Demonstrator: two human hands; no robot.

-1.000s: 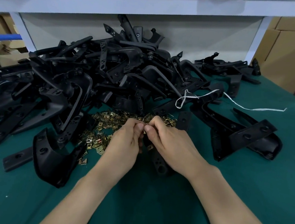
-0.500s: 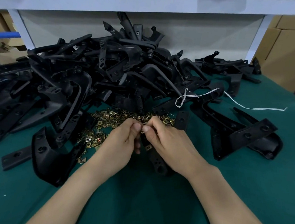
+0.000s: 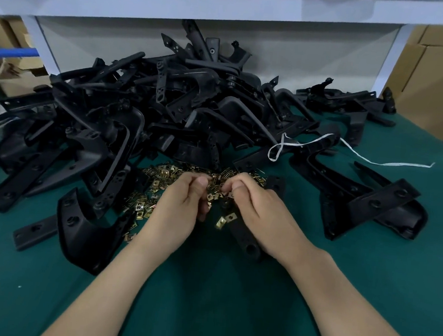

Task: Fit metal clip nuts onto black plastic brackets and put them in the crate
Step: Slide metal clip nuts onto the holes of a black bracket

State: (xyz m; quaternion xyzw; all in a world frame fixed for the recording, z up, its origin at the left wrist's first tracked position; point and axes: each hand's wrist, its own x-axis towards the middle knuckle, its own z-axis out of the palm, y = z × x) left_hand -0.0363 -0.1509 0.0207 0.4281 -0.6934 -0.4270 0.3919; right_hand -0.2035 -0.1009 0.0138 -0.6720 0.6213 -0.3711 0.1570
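A heap of black plastic brackets [image 3: 182,116] fills the back of the green table. Brass-coloured clip nuts [image 3: 157,186] lie scattered in front of it. My left hand [image 3: 182,202] and my right hand [image 3: 256,211] hover side by side over the near edge of the nuts, a small gap apart. Each has thumb and fingers pinched on a clip nut from the tangled clump [image 3: 214,186] between them. One black bracket [image 3: 246,241] lies on the table partly under my right hand, with two loose nuts [image 3: 225,220] on its end. No crate is in view.
A curved bracket [image 3: 81,230] lies at the near left and a larger bracket [image 3: 372,205] at the right. A white string [image 3: 376,161] trails across the right side. A white shelf frame [image 3: 229,5] stands behind the heap, with cardboard boxes [image 3: 437,79] to the right.
My hands were pressed together over the nuts; now they have drawn slightly apart, and loose nuts show between them on the bracket's end.
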